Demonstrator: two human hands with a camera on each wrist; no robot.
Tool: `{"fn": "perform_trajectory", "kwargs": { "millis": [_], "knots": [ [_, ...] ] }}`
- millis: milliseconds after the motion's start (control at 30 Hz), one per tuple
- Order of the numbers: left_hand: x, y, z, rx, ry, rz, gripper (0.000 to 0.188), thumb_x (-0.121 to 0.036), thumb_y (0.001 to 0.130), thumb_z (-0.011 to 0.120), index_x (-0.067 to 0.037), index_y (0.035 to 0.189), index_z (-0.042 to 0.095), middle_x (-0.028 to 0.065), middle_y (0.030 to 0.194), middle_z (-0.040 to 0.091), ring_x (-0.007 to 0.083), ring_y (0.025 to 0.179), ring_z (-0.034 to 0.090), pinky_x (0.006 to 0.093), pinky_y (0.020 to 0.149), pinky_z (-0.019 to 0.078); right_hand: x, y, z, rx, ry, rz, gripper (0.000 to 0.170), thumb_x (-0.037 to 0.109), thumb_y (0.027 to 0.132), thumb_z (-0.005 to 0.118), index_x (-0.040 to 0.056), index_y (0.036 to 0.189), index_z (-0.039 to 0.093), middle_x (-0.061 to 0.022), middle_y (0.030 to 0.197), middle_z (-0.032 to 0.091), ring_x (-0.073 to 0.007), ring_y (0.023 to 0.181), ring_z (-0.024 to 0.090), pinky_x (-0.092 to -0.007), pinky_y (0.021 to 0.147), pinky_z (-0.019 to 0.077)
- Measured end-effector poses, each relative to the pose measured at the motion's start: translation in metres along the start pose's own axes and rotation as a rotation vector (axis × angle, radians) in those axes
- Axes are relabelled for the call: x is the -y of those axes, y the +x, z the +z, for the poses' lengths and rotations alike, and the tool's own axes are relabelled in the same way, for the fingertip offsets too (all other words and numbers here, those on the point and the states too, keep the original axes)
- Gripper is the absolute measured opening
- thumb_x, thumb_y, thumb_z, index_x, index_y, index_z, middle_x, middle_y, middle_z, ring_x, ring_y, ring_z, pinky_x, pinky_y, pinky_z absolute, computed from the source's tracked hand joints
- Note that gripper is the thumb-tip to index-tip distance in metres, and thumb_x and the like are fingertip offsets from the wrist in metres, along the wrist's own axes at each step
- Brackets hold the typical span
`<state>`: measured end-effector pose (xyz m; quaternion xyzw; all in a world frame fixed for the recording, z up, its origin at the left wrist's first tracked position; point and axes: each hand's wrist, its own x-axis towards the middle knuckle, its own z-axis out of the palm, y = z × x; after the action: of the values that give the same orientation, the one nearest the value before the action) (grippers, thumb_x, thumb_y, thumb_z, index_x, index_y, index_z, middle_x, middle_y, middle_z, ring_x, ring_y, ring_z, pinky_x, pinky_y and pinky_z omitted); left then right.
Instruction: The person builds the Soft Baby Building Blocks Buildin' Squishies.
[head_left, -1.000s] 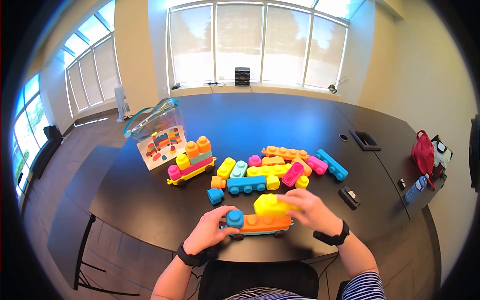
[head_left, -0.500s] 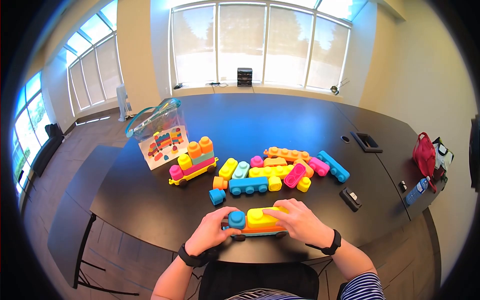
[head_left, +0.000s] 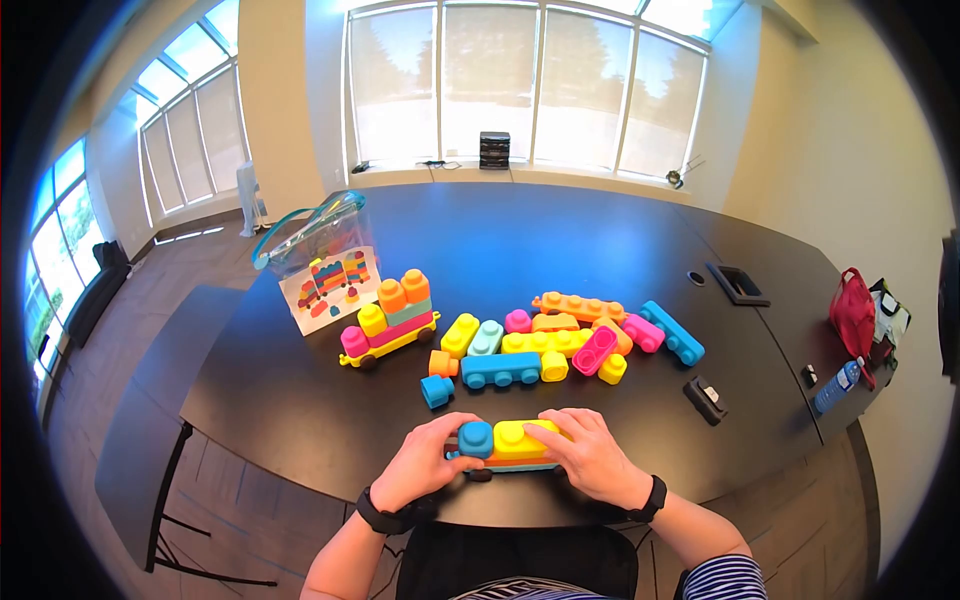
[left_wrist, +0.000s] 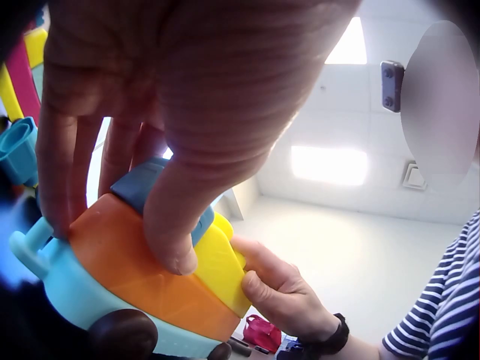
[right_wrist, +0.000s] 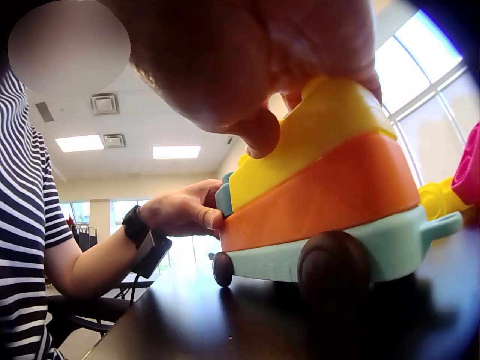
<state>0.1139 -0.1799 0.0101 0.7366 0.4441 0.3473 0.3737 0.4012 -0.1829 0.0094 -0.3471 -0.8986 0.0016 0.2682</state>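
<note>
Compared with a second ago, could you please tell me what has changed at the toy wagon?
The right hand has brought the yellow block down and slightly toward the left hand, from above the toy wagon onto its orange block, beside the blue one-stud block. Nothing has been let go. The left hand still grips the wagon's blue end, and the loose building blocks beyond lie as they were.

My head view looks forward and down across the desk [head_left: 590,235] toward the windows [head_left: 490,90]. The left-wrist camera peers up past the left hand [left_wrist: 187,90] to the ceiling [left_wrist: 337,101]; my right-wrist one looks low along the desk. Both share the wheeled toy [right_wrist: 322,195] at close range.
</note>
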Motion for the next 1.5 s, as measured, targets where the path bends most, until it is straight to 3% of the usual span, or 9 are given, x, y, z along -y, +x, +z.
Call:
{"fn": "perform_trajectory", "kwargs": {
  "millis": [300,400,500,600,733,967,1033,1233,1500],
  "knots": [
    [0.002,0.002,-0.005,0.027,-0.008,-0.013,0.052,-0.002,0.083,0.087,-0.003,0.129,0.063,0.0134,0.118,0.074,0.0321,0.11,0.075,0.0411,0.099,0.0621,0.002,0.002,0.005,-0.017,-0.025,0.003,0.052,0.007,0.092,0.071,0.014,0.143,0.062,-0.012,0.132,0.062,-0.0332,0.12,0.06,-0.0468,0.103,0.0448],
    [0.006,0.002,-0.007,0.037,-0.017,-0.03,0.052,-0.003,0.083,0.088,-0.003,0.129,0.062,0.0134,0.117,0.075,0.0319,0.11,0.075,0.0411,0.099,0.0615,0.002,0.008,-0.01,0.095,0.106,0.047,0.046,0.01,0.098,0.068,0.0127,0.144,0.062,-0.0128,0.136,0.063,-0.0335,0.123,0.06,-0.0461,0.106,0.0464],
    [0.007,0.002,-0.007,0.053,-0.03,-0.036,0.052,-0.004,0.084,0.088,-0.004,0.129,0.062,0.0135,0.116,0.075,0.0319,0.11,0.075,0.0414,0.1,0.0609,-0.038,0.027,-0.033,0.312,0.623,0.113,0.037,0.018,0.106,0.064,0.0083,0.141,0.066,-0.0172,0.135,0.067,-0.0365,0.129,0.06,-0.0429,0.113,0.0476],
    [0.006,0.002,-0.006,0.053,-0.03,-0.036,0.052,-0.004,0.084,0.088,-0.005,0.129,0.062,0.0135,0.116,0.076,0.032,0.11,0.075,0.0416,0.101,0.0604,-0.092,0.04,-0.031,0.097,0.258,0.166,0.042,0.023,0.098,0.073,0.0107,0.139,0.069,-0.0204,0.143,0.063,-0.0392,0.131,0.06,-0.0468,0.113,0.0482],
    [0.004,0.002,-0.008,0.053,-0.015,-0.038,0.052,-0.005,0.083,0.088,-0.005,0.129,0.062,0.0132,0.116,0.076,0.0324,0.111,0.075,0.0416,0.102,0.0601,-0.163,0.042,-0.009,0.089,-0.112,0.219,0.061,0.025,0.084,0.088,0.0163,0.141,0.069,-0.0179,0.154,0.053,-0.0393,0.142,0.051,-0.0487,0.115,0.0469],
    [0.009,0.002,-0.007,0.05,-0.022,-0.02,0.053,-0.005,0.083,0.088,-0.006,0.129,0.062,0.0135,0.116,0.076,0.0335,0.111,0.075,0.0417,0.102,0.06,-0.175,0.032,-0.021,0.189,-0.02,0.381,0.062,0.012,0.069,0.096,0.0092,0.122,0.065,-0.0135,0.135,0.059,-0.0387,0.13,0.055,-0.0469,0.109,0.0505],
    [0.005,0.002,-0.008,0.055,-0.01,-0.035,0.053,-0.003,0.083,0.088,-0.005,0.13,0.063,0.0111,0.116,0.076,0.027,0.11,0.076,0.0406,0.101,0.0603,-0.17,0.023,-0.026,0.159,-0.061,0.405,0.059,0.009,0.065,0.096,0.0088,0.114,0.063,-0.0125,0.128,0.06,-0.0385,0.126,0.057,-0.047,0.105,0.0524],
    [0.005,0.003,-0.007,0.054,-0.021,-0.039,0.053,-0.006,0.083,0.089,-0.005,0.128,0.062,0.0139,0.114,0.077,0.0341,0.111,0.075,0.0422,0.102,0.0602,-0.164,0.003,-0.014,-0.097,-0.283,0.324,0.056,0.006,0.065,0.091,0.0096,0.112,0.062,-0.0131,0.119,0.059,-0.0369,0.122,0.058,-0.0442,0.095,0.0573],
    [0.005,0.002,-0.007,0.053,-0.013,-0.033,0.052,-0.005,0.083,0.089,-0.004,0.128,0.062,0.0141,0.116,0.076,0.0329,0.111,0.075,0.0418,0.101,0.0607,-0.115,-0.01,-0.027,-0.002,-0.225,0.167,0.05,0.019,0.073,0.092,0.006,0.11,0.061,-0.0129,0.125,0.057,-0.0356,0.119,0.06,-0.0443,0.089,0.059]
  ]
}}
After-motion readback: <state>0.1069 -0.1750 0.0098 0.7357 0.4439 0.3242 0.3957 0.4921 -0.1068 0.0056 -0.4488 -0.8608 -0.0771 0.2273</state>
